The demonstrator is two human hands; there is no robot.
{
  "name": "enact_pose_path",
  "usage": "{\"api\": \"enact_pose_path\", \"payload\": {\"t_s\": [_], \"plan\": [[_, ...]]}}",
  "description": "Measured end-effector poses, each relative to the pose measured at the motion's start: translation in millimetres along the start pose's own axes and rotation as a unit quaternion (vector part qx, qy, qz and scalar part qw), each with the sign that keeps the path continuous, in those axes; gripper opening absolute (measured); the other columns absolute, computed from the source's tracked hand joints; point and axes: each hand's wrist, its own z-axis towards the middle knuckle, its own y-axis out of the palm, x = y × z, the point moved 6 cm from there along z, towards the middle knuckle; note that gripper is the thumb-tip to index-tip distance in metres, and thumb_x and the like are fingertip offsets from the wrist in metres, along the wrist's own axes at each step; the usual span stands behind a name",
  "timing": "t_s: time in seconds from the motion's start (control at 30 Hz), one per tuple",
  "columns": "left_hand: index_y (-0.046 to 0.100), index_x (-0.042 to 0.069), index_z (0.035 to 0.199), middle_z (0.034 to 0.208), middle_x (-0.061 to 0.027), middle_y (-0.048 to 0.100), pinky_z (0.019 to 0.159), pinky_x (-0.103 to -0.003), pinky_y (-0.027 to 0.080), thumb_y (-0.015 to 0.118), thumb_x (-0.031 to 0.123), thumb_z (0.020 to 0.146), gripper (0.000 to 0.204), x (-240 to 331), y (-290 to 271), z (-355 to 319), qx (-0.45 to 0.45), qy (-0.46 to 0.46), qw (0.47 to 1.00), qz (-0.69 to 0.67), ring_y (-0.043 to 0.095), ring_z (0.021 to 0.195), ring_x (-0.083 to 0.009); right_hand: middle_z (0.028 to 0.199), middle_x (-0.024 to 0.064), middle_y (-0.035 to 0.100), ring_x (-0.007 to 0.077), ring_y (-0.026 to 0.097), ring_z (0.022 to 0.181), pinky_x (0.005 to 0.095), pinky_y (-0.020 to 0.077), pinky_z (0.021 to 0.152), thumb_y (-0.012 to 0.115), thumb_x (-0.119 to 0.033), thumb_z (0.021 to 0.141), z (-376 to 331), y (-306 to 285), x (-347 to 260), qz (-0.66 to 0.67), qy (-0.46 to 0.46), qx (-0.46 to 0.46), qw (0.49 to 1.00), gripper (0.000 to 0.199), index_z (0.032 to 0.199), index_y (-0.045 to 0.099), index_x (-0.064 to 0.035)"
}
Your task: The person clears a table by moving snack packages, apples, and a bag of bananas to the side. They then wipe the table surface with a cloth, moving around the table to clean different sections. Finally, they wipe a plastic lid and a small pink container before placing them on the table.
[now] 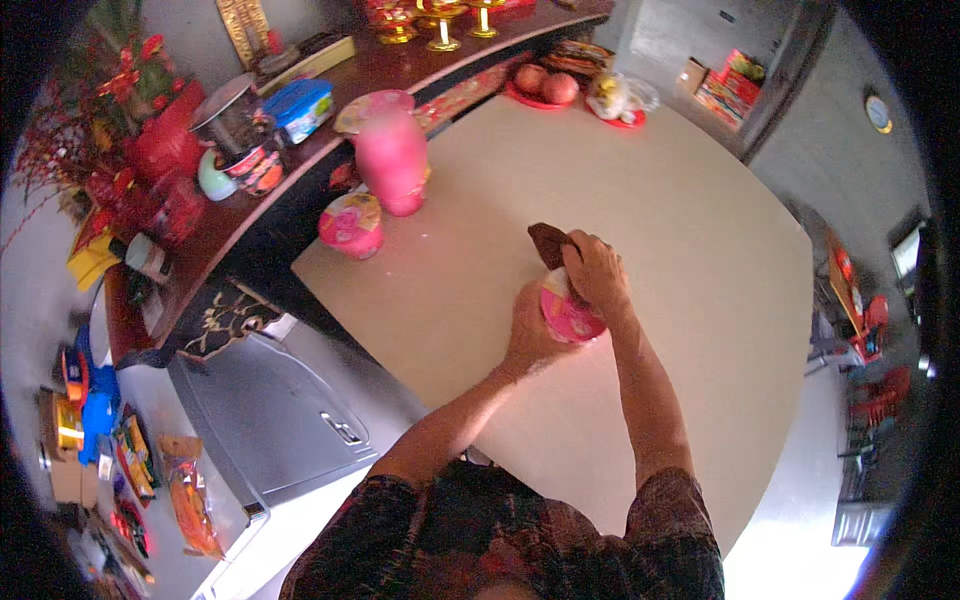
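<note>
Over the table [700, 260], my left hand [530, 335] is wrapped round a pink round container [574, 322] from its left side. The container's top is pink with a pale, yellowish patterned part. Bunched in my right hand [598, 272] is a brown cloth [547, 244], pressed against the container's upper side. My right fingers cover part of the top, and the left fingertips are hidden behind the container. A similar pink container [352, 228] stands at the table's left edge, next to a taller pink vessel [392, 160] that looks blurred.
Along the back left runs a dark wooden altar shelf [330, 150] with a tin [230, 118], a blue box [298, 110] and gold stands [443, 30]. A red plate of round fruit [545, 88] sits at the table's far edge. A grey cabinet [270, 410] stands at left.
</note>
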Motion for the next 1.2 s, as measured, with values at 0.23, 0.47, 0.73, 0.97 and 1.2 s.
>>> {"api": "enact_pose_path", "payload": {"t_s": [0.23,0.47,0.73,0.97,1.2], "plan": [[0.047,0.004,0.12,0.112,-0.009,0.056,0.088,-0.036,0.048,0.088,0.018,0.057,0.076,-20.1,16.9,-5.0,-0.145,-0.057,0.965,-0.21,0.057,0.104,-0.0197,0.103,0.0143,0.06,0.0214,0.059,0.091,0.0328,0.0496,0.078,0.049,-0.026,0.091,-43.7,5.8,40.4,0.55,0.032,-0.106,0.828,0.034,0.109,0.056,0.002],[0.047,0.004,0.123,0.115,-0.007,0.057,0.093,-0.035,0.047,0.086,0.013,0.058,0.076,-9.4,11.6,-8.8,-0.205,-0.236,0.862,-0.398,0.056,0.106,-0.0177,0.111,0.0229,0.058,0.0315,0.061,0.096,0.0417,0.0503,0.083,0.052,-0.02,0.093,-87.7,8.0,58.1,0.351,-0.16,0.11,0.916,0.038,0.123,0.047,0.0013],[0.045,0.001,0.127,0.118,-0.0095,0.057,0.094,-0.037,0.049,0.082,0.008,0.063,0.074,-39.7,6.4,-17.1,-0.116,-0.32,0.791,-0.508,0.057,0.108,-0.0213,0.104,0.0092,0.061,0.0161,0.063,0.083,0.0295,0.0525,0.055,0.047,-0.027,0.098,-124.0,46.1,13.2,0.749,0.222,0.139,0.609,0.033,0.122,0.047,-0.0053],[0.049,0.0,0.123,0.111,-0.009,0.059,0.087,-0.035,0.051,0.078,0.016,0.068,0.064,-51.7,-9.8,-14.7,-0.094,-0.316,0.814,-0.477,0.059,0.1,-0.0195,0.092,0.0053,0.062,0.0157,0.063,0.07,0.027,0.053,0.057,0.051,-0.014,0.094,-152.6,51.4,-20.7,0.565,0.227,-0.052,0.792,0.021,0.11,0.056,-0.002],[0.038,0.005,0.134,0.128,-0.0079,0.05,0.1,-0.04,0.044,0.086,0.023,0.061,0.089,-20.5,6.0,-19.1,-0.166,-0.295,0.793,-0.507,0.049,0.119,-0.0241,0.073,0.0083,0.059,0.0133,0.058,0.056,0.0263,0.0485,0.045,0.058,-0.012,0.084,-120.2,-5.8,-7.6,0.443,-0.022,0.125,0.888,0.019,0.101,0.056,-0.0026]]}}
